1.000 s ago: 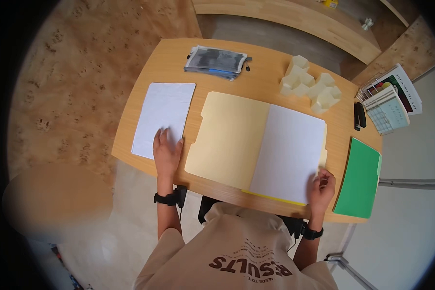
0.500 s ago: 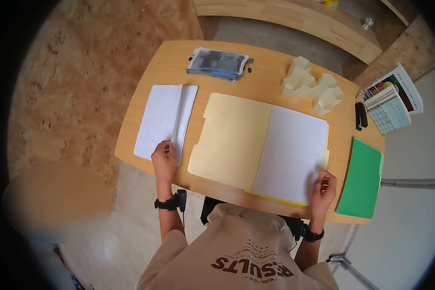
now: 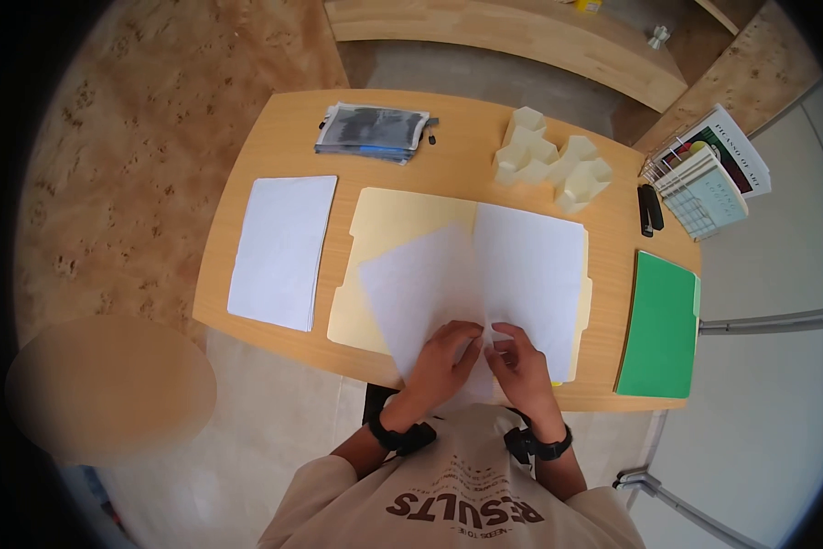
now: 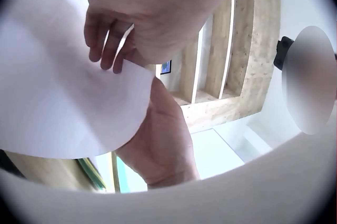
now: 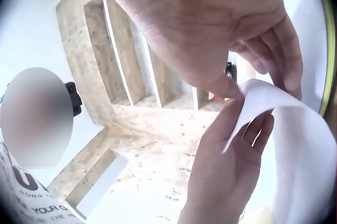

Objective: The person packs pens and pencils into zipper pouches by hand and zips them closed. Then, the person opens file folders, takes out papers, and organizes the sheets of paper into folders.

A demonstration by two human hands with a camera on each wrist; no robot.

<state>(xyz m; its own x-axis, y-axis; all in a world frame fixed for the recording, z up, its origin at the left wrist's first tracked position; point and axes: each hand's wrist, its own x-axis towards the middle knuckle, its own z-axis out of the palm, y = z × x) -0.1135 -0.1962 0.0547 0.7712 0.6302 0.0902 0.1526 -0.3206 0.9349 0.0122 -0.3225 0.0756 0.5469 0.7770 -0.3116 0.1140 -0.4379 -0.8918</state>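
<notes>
Over the open cream folder (image 3: 345,316), a loose white sheet (image 3: 420,274) is held tilted, blurred by motion. The left hand (image 3: 443,366) pinches its near edge, and the right hand (image 3: 524,373) meets it at the same corner. In the left wrist view the sheet (image 4: 68,98) curves down from the left hand (image 4: 147,19), with the right hand (image 4: 163,140) behind its corner. The right wrist view shows the sheet's corner (image 5: 258,95) between thumb and fingers of the right hand (image 5: 210,29), the left hand (image 5: 226,161) below. White paper (image 3: 535,265) lies on the folder's right side.
A white paper stack (image 3: 281,252) lies on the left of the table (image 3: 274,137). Grey zip pouches (image 3: 372,131), cream hexagonal holders (image 3: 553,160), a black stapler (image 3: 649,210), a wire rack with books (image 3: 704,178) and a green folder (image 3: 660,325) stand or lie around the folder.
The left hand has lifted a sheet off the left stack and carried it right, over the folder. The right hand has moved left from the folder's right edge to meet it.
</notes>
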